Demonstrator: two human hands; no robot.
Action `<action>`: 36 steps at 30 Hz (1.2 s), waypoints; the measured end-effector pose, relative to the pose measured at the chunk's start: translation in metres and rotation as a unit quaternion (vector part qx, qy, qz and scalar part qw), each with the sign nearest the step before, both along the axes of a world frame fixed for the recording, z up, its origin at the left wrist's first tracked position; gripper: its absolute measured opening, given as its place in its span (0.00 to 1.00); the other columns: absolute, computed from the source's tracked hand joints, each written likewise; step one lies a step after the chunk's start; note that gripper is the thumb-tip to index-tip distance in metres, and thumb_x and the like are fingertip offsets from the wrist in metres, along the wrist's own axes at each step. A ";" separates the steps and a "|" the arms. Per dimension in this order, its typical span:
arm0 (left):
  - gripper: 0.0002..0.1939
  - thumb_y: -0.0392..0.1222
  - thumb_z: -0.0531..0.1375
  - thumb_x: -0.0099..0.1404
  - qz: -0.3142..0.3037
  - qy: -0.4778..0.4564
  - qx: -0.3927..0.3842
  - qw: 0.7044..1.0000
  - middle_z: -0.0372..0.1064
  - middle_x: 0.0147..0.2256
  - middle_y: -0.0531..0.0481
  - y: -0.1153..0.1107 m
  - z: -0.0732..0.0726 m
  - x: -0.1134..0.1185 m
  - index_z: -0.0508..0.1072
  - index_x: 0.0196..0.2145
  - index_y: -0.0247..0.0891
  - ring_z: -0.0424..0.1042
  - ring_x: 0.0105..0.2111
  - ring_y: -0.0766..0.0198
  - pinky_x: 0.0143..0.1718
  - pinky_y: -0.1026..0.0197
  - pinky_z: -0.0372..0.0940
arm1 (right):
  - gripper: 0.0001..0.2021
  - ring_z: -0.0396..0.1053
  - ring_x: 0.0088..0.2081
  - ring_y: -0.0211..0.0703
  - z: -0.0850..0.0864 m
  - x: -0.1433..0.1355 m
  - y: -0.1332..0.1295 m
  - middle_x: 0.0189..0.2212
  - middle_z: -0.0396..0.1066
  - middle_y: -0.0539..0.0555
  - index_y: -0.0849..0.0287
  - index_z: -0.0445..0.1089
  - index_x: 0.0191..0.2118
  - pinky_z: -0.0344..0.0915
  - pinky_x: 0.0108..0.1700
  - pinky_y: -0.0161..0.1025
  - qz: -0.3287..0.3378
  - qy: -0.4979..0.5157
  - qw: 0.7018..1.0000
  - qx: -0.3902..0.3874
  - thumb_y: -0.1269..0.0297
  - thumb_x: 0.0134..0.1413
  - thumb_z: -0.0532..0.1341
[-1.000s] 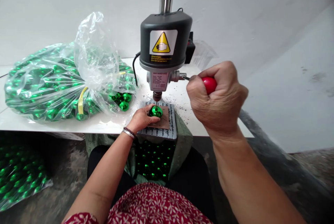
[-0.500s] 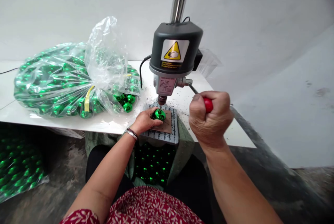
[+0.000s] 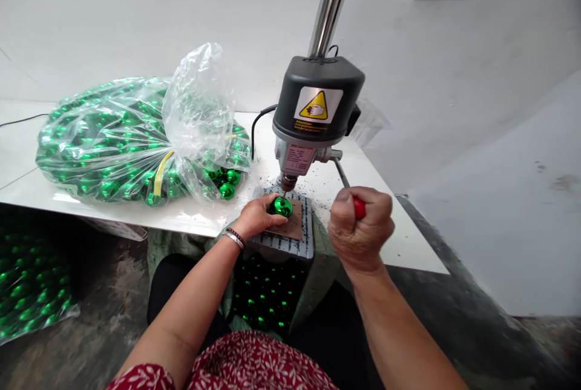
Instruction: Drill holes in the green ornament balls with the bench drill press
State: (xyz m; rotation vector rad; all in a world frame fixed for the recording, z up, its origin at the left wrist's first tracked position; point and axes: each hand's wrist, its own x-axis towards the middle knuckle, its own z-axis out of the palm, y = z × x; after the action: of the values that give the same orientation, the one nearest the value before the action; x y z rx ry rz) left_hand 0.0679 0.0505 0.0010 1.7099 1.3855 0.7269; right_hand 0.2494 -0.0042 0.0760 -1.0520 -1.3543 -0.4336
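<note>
My left hand (image 3: pixel 259 218) grips a shiny green ball ornament (image 3: pixel 282 208) between thumb and fingers, on a brown board (image 3: pixel 294 228) that lies on the slotted base (image 3: pixel 307 247) of a bench drill press (image 3: pixel 318 102). Right above the ball is the drill chuck (image 3: pixel 287 182), with a thin bit reaching down to the ball's top; whether it has entered cannot be made out. Wrapped round the red knob (image 3: pixel 360 208) of the drill's feed lever (image 3: pixel 341 173) is my right hand (image 3: pixel 362 229), closed in a fist.
A clear plastic bag (image 3: pixel 113 142) full of green balls lies on the white table (image 3: pixel 200 219), some balls (image 3: pixel 227 190) showing at its mouth. More balls (image 3: pixel 263 293) sit below the base, between cloth folds. Another filled bag (image 3: pixel 36 281) is at lower left. Dark shavings dot the tabletop.
The view has shifted, so the scene sits slightly lower and mostly further right. My right hand has pulled the lever knob down and nearer the drill. My left hand keeps its hold on the ball.
</note>
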 end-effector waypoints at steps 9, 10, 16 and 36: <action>0.34 0.38 0.71 0.55 -0.047 -0.069 0.045 0.996 0.80 0.51 0.47 -0.019 -0.001 -0.008 0.75 0.60 0.37 0.78 0.50 0.55 0.56 0.55 0.70 | 0.12 0.56 0.24 0.35 0.088 0.004 0.022 0.20 0.63 0.47 0.52 0.62 0.28 0.57 0.28 0.37 0.007 0.098 0.986 -0.132 0.50 0.50 0.59; 0.34 0.38 0.71 0.55 -0.063 -0.070 0.049 0.994 0.79 0.53 0.45 -0.023 0.001 -0.012 0.75 0.61 0.37 0.77 0.52 0.54 0.59 0.53 0.69 | 0.12 0.56 0.24 0.35 0.090 0.004 0.023 0.21 0.63 0.47 0.52 0.62 0.28 0.57 0.29 0.37 0.005 0.102 0.986 -0.133 0.50 0.49 0.58; 0.31 0.44 0.72 0.58 -0.128 -0.053 0.047 0.989 0.78 0.57 0.43 -0.043 0.010 -0.046 0.78 0.60 0.42 0.78 0.50 0.54 0.59 0.50 0.71 | 0.12 0.59 0.26 0.36 0.085 0.002 0.024 0.22 0.65 0.48 0.52 0.62 0.28 0.60 0.31 0.40 0.002 0.116 0.985 -0.126 0.49 0.46 0.57; 0.33 0.40 0.66 0.63 0.186 0.144 0.060 0.970 0.74 0.59 0.37 0.006 0.003 -0.066 0.69 0.65 0.38 0.74 0.60 0.43 0.60 0.47 0.68 | 0.13 0.60 0.24 0.36 0.086 -0.002 0.018 0.23 0.67 0.49 0.51 0.61 0.28 0.63 0.29 0.39 0.005 0.128 0.984 -0.125 0.47 0.44 0.56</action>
State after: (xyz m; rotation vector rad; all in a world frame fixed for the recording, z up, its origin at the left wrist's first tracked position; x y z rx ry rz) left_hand 0.0023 0.0561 0.0043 1.7176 1.9325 0.8018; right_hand 0.2472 0.0139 0.1616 -1.2612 -1.2021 -0.1148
